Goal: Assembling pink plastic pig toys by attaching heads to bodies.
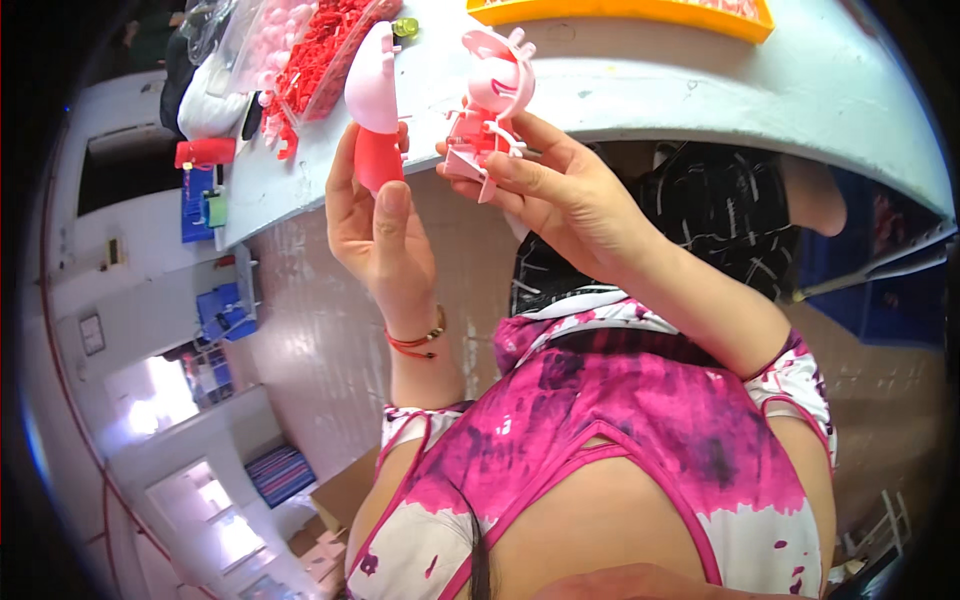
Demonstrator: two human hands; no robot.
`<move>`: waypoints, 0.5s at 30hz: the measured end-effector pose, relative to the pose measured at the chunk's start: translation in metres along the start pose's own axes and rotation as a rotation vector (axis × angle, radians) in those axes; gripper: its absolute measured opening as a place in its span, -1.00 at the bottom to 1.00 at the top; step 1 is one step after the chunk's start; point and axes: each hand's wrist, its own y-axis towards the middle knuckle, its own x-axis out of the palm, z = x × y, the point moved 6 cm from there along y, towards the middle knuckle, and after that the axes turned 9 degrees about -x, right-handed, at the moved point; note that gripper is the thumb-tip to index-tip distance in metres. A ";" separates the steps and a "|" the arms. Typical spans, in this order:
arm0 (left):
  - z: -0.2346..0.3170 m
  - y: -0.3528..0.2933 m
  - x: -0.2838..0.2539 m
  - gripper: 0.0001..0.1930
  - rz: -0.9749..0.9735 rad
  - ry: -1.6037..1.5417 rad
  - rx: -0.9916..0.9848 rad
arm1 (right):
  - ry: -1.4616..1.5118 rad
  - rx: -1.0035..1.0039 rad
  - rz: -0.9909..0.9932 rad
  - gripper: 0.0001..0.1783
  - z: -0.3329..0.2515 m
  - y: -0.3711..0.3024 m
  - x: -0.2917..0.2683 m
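Observation:
My left hand (380,225) is closed round the red lower part of a pink and red plastic shell half (374,90), which stands upright with its rounded side to the left. Close by on the right, my right hand (560,180) pinches a pink and red plastic toy assembly (490,115) from below, between thumb and fingers. That assembly has a pale round piece in its upper part, a curved pink rim with small pegs, and red parts lower down. A narrow gap separates the two pieces. Both are held at the near edge of the table.
The pale table (640,85) curves across the top. On it lie a bag of red plastic parts (325,55), a bag of pink pieces (270,40), a small yellow-green piece (405,27) and a yellow tray (620,14). A blue bin (885,280) stands at the right.

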 end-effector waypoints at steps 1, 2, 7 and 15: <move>0.000 -0.002 0.005 -0.43 -0.011 -0.026 0.012 | -0.025 -0.060 0.005 -0.43 -0.001 0.001 0.000; -0.003 -0.002 0.008 -0.43 -0.031 -0.006 -0.005 | 0.001 -0.075 0.018 -0.43 0.001 0.002 0.000; -0.005 -0.009 0.004 -0.40 0.015 -0.044 0.008 | -0.192 -0.135 0.029 -0.40 0.000 -0.002 0.010; -0.012 -0.014 -0.010 -0.38 0.106 -0.132 -0.063 | -0.186 -0.227 0.012 -0.38 0.003 -0.002 0.019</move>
